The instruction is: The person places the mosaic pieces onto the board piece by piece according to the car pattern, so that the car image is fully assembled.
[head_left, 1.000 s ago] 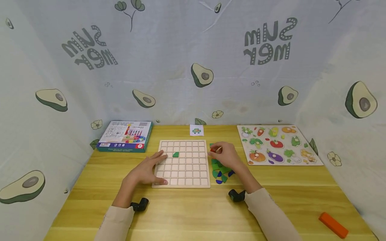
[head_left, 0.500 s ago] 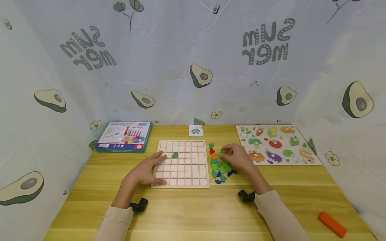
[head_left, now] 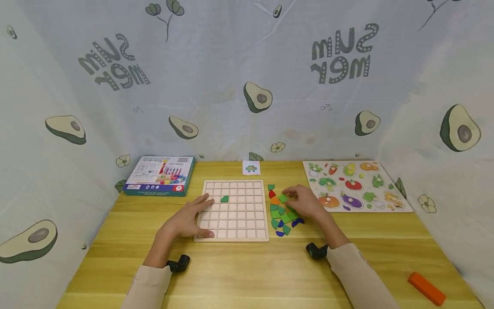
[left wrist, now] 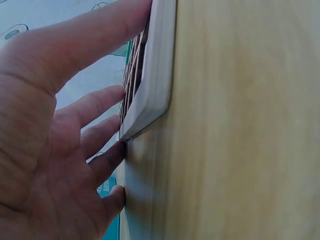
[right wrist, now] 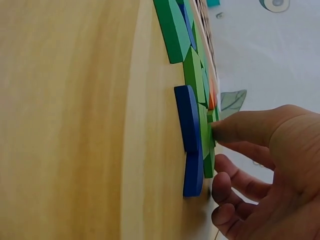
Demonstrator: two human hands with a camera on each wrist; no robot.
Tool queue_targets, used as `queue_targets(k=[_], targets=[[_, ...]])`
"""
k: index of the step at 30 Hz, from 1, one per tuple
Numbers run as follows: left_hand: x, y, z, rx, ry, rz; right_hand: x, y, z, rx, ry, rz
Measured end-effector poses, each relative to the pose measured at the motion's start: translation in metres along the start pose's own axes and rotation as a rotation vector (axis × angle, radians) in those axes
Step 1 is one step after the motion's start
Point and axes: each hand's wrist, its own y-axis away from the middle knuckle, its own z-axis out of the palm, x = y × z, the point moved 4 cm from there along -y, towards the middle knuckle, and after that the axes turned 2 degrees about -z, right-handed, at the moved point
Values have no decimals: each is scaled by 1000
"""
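Note:
My left hand lies with spread fingers on the left edge of a wooden grid board, thumb at its near corner. The left wrist view shows fingertips touching the board's rim. One green quarter-round tile sits in a cell of the grid. Right of the board, my right hand pinches a light green square tile at the edge of a loose tile pile. Up close in the right wrist view, the thumb is against green tiles, and two blue half-round tiles lie nearby.
Nearby lie a red tile and an orange tile. A small pattern card lies behind the board. A box stands back left, a vegetable puzzle board back right. An orange block lies front right.
My right hand has moved right from the red tile, which lies on the table, to the light green square tile. My left hand stays on the board.

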Motion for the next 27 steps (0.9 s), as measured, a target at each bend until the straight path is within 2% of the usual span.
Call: queue_targets(k=[8, 17, 27], targets=[[0, 1, 0, -3, 6, -14, 1, -3, 1, -8, 11, 5], [1, -1, 2, -11, 2, -50, 3, 2, -2, 22, -14, 33], [2, 0, 1, 13, 0, -26, -11, 6, 5, 66, -69, -33]])
